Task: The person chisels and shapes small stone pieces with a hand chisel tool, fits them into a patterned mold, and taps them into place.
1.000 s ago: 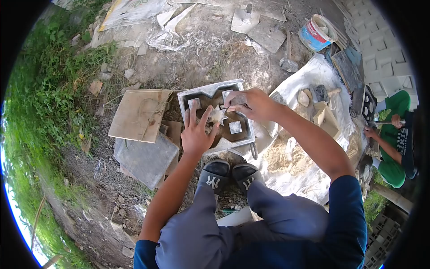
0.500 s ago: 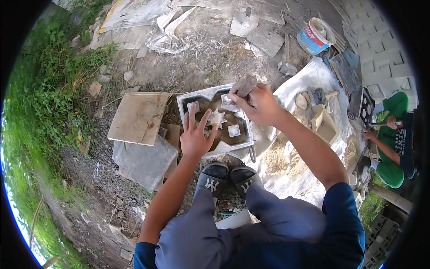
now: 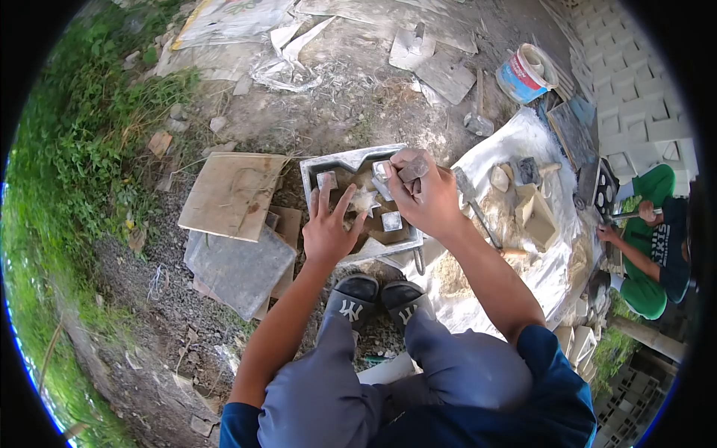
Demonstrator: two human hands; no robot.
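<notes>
A grey metal mould frame (image 3: 343, 158) lies on the ground above my feet. Inside it are a star-shaped piece (image 3: 364, 202) and square blocks, one of them a pale block (image 3: 391, 221) at the lower right. My left hand (image 3: 331, 231) rests over the mould's left side with its fingers spread, near the star and the upper left block (image 3: 326, 180). My right hand (image 3: 427, 196) is closed around a dusty, stubby tool (image 3: 413, 169) over the mould's upper right part, beside another square block (image 3: 382, 171). The tool's lower end is hidden.
Left of the mould lie a wooden board (image 3: 231, 196) and a grey slab (image 3: 240, 270). On the right a white sack (image 3: 489, 153) bears sand, stones and a trowel. A paint bucket (image 3: 525, 75) stands farther back. Another person (image 3: 653, 231) works at the far right.
My right hand has turned and moved down and slightly right, still holding the tool. My left hand stays spread over the mould. A trowel on the sack now shows beside my right forearm.
</notes>
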